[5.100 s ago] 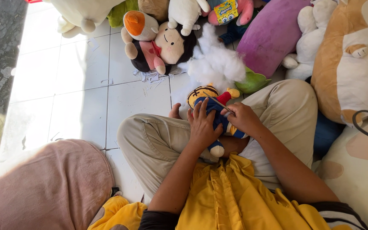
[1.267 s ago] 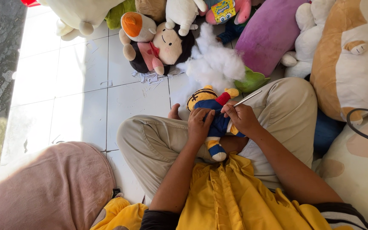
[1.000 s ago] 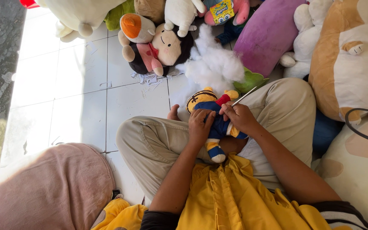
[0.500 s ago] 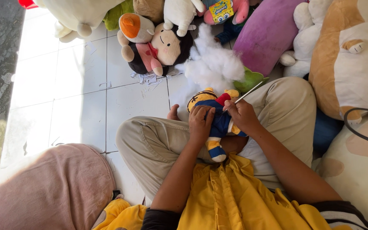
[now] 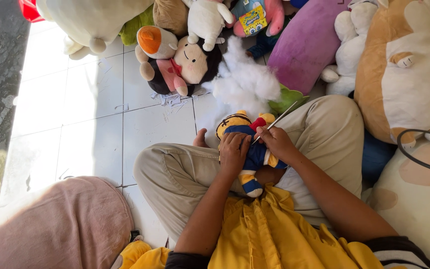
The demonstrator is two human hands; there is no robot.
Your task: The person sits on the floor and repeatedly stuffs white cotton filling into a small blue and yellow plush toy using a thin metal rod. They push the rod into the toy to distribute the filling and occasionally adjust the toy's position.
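Your left hand (image 5: pixel 234 153) wraps closed around a small plush doll (image 5: pixel 247 144): yellow head with dark stripes, blue body, red collar, striped yellow-and-blue foot pointing toward you. It rests on your lap, between your crossed beige-trousered legs (image 5: pixel 185 174). Your right hand (image 5: pixel 274 143) pinches a thin metal rod (image 5: pixel 279 119), its tip at the doll's neck. A clump of white stuffing (image 5: pixel 245 82) lies on the tiled floor (image 5: pixel 90 119) just beyond the doll. No containers visible.

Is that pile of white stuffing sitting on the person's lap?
No, the white stuffing lies on the tiled floor beyond the knees, while both hands hold a small doll over the lap.
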